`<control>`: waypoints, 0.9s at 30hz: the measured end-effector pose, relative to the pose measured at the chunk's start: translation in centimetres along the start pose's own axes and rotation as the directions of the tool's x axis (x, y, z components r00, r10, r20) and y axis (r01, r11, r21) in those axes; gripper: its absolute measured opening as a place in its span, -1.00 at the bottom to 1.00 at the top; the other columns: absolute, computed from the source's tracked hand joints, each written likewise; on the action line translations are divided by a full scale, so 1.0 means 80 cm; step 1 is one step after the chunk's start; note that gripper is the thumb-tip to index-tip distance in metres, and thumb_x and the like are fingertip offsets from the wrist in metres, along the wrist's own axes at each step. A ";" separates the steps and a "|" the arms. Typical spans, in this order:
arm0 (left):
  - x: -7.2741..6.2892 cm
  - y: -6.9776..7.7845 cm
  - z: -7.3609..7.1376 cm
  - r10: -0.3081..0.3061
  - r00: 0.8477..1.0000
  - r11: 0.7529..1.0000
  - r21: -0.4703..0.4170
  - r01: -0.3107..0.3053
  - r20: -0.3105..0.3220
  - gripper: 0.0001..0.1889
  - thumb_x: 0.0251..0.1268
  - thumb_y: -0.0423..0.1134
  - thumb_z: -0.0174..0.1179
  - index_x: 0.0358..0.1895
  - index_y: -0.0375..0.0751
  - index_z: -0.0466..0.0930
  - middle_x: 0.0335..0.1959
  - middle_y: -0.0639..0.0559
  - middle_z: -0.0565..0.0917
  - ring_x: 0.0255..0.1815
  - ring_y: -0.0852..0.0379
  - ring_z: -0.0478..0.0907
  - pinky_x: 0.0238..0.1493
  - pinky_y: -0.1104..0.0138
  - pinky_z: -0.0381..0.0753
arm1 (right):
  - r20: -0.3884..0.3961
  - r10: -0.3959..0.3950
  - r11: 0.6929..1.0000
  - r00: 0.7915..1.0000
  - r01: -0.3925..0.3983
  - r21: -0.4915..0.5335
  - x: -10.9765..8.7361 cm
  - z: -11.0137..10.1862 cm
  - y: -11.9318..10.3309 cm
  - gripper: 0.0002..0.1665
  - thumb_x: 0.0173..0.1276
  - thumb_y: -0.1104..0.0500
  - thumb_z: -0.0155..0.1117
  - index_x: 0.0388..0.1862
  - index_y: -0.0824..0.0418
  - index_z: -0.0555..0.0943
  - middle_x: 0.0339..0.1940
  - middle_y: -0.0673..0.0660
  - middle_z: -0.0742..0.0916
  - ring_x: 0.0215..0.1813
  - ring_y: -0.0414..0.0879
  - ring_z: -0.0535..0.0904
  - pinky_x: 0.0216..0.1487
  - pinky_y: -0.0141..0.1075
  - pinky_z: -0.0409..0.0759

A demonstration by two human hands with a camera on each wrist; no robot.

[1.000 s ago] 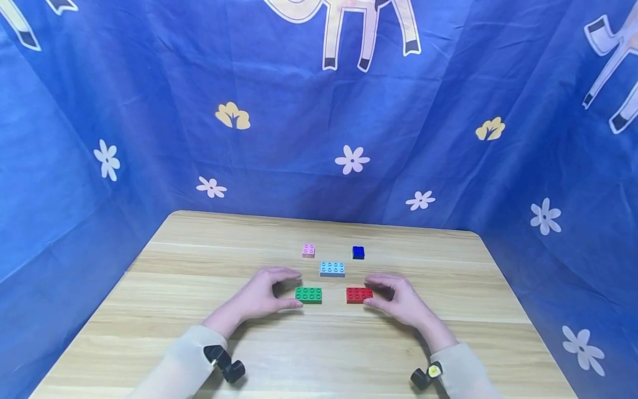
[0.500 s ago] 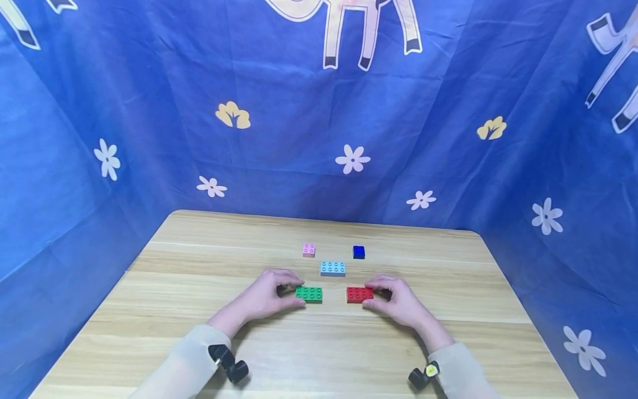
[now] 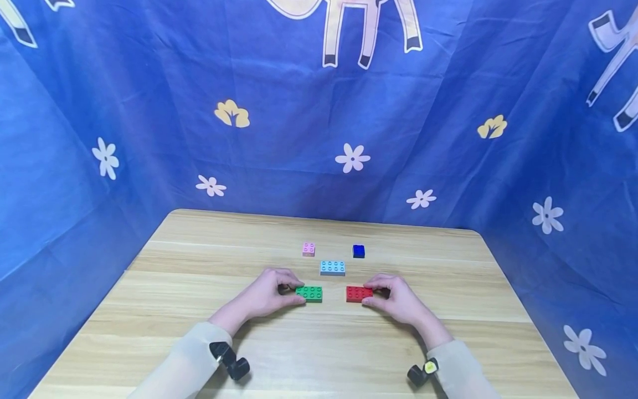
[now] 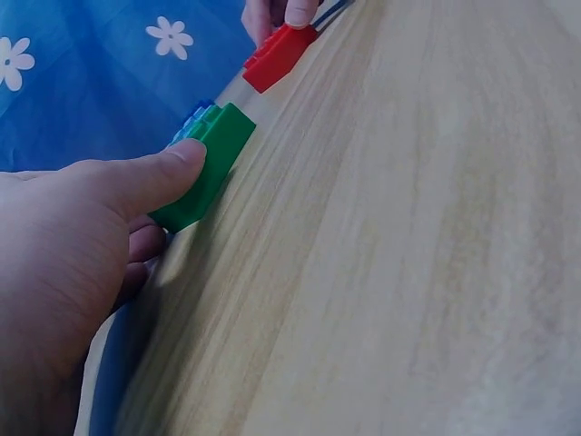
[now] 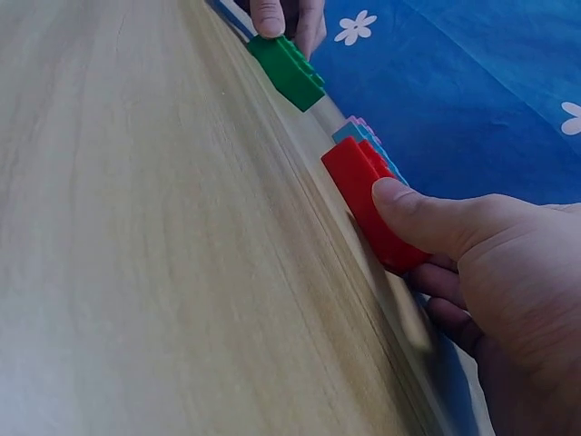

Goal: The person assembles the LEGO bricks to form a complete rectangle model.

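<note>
My left hand [image 3: 266,295] pinches the green building brick [image 3: 312,294] by its left end, thumb on the near side and fingers on the far side. On the other side, my right hand [image 3: 396,299] pinches the red brick [image 3: 356,294] by its right end in the same manner. Both bricks lie studs up, apart from each other. In the left wrist view the thumb presses the side of the green brick [image 4: 209,173]. The right wrist view has the thumb against the red brick [image 5: 368,200]; the fingers behind it are partly hidden.
A light blue brick [image 3: 332,269] lies just beyond, between the two held bricks. Farther back are a small pink brick [image 3: 309,249] and a small dark blue brick [image 3: 358,251]. The wooden table [image 3: 324,354] ends at a blue patterned curtain [image 3: 279,149].
My left hand has moved slightly right and its fingers have closed on the green brick. My right hand's fingers have closed on the red brick. The other bricks stay put.
</note>
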State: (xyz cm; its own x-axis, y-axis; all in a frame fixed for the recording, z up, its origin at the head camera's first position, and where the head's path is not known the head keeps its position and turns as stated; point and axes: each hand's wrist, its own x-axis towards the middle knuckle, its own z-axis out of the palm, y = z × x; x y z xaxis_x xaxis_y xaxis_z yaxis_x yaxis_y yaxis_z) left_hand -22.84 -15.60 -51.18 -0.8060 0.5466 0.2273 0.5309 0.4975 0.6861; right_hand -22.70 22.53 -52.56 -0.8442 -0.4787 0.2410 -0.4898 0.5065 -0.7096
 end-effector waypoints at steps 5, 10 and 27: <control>0.002 0.002 0.000 -0.007 1.000 1.000 -0.004 0.007 0.010 -0.60 0.25 0.01 0.56 0.05 -0.11 0.83 -0.11 0.27 0.76 -0.08 0.23 0.67 0.06 0.22 0.68 | 0.004 0.019 1.000 1.000 -0.019 -0.012 0.001 0.001 -0.001 -0.62 0.29 -0.03 0.64 0.04 0.05 0.82 -0.03 -0.20 0.76 0.08 -0.19 0.66 0.27 -0.13 0.58; 0.004 0.003 0.002 -0.008 1.000 1.000 0.007 0.008 0.013 -0.60 0.25 0.01 0.56 0.05 -0.11 0.82 -0.11 0.26 0.77 -0.07 0.23 0.68 0.07 0.20 0.69 | 0.013 0.025 1.000 1.000 -0.025 -0.007 0.003 0.003 -0.004 -0.64 0.30 0.00 0.64 0.04 0.03 0.82 -0.03 -0.21 0.76 0.07 -0.20 0.67 0.26 -0.13 0.59; 0.012 0.006 0.006 -0.001 1.000 1.000 0.001 0.001 0.015 -0.61 0.25 -0.04 0.57 0.06 -0.15 0.82 -0.09 0.22 0.77 -0.04 0.20 0.68 0.08 0.20 0.68 | 0.006 -0.026 0.999 1.000 0.027 -0.040 0.011 0.010 -0.009 -0.57 0.30 -0.06 0.63 0.08 0.09 0.81 0.02 -0.13 0.78 0.11 -0.13 0.69 0.28 -0.06 0.58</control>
State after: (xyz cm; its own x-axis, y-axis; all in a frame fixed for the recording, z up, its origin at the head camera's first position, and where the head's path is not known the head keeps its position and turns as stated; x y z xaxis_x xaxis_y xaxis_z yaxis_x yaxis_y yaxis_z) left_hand -23.25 -14.55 -50.94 -0.8024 0.5560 0.2167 0.5305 0.4984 0.6857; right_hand -22.92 21.22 -52.38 -0.8296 -0.4966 0.2554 -0.5204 0.5218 -0.6760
